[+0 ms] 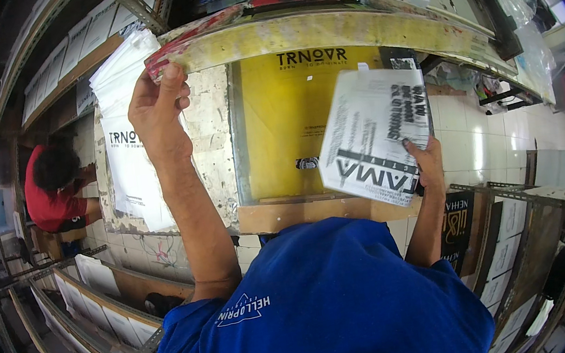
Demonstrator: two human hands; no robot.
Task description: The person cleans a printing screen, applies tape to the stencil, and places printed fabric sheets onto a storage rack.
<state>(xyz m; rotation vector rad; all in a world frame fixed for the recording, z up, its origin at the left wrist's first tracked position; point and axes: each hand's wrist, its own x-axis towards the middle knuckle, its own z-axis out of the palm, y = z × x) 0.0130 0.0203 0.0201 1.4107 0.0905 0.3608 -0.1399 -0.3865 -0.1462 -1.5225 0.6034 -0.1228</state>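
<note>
My left hand (158, 114) is raised at the far left of the worktable, its fingers closed round the red-taped end of a long, yellow-stained frame bar (328, 28). The bar runs across the far side. At the right, my right hand (427, 162) pinches the lower right edge of a white plastic bag (368, 130) with black print, which is held tilted above the table. Between my hands lies a flat yellow panel (276, 121) with dark print. White printed bags (125, 143) lie in a pile left of my left forearm.
A wooden strip (329, 211) edges the table close to my body. Metal racks with shelves of white printed sheets (91, 284) stand at lower left and lower right. A person in a red shirt (51, 187) is low at the left. Tiled floor (479, 138) shows at the right.
</note>
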